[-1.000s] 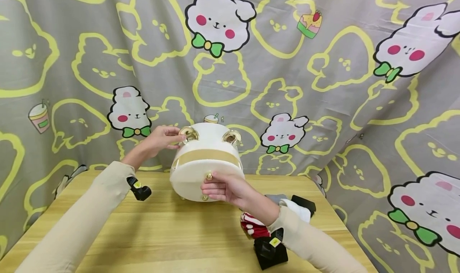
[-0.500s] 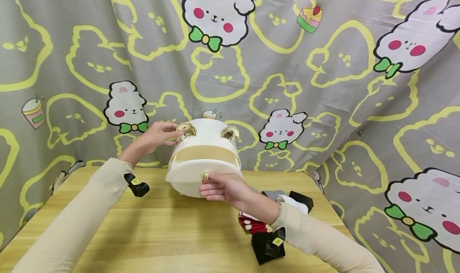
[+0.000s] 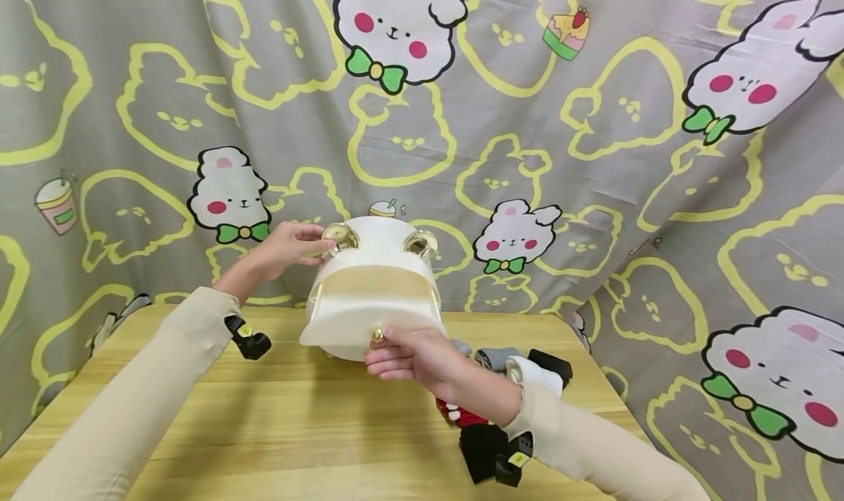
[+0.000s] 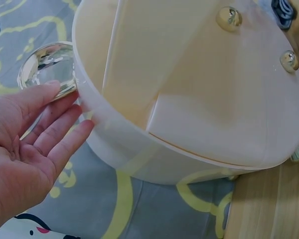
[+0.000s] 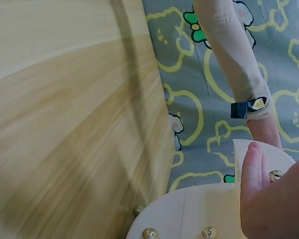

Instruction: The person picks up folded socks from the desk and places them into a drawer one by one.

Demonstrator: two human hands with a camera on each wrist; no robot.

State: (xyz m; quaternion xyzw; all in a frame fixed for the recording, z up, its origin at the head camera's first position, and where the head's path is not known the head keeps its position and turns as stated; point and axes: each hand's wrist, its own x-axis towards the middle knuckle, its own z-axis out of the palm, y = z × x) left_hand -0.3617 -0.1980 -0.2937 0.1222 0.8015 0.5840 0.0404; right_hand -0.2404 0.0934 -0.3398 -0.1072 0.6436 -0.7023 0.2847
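Note:
A white rounded drawer box with gold ear-shaped rings on top stands towards the back of the table. My left hand pinches the left gold ear between thumb and index finger; the other fingers lie beside the box's wall in the left wrist view. At the front, my right hand pinches the small gold knob of the upper drawer. That drawer is partly out and tilts downward, with a gap above its front. A lower gold knob shows in the left wrist view.
Right of the box lie rolled socks: grey, white, black and red with white dots, partly behind my right forearm. Another black folded sock lies nearer. A patterned curtain hangs behind the wooden table.
The upper drawer has come further out and down towards me with my right hand on its knob, widening the gap above it. My left hand keeps its hold on the ear.

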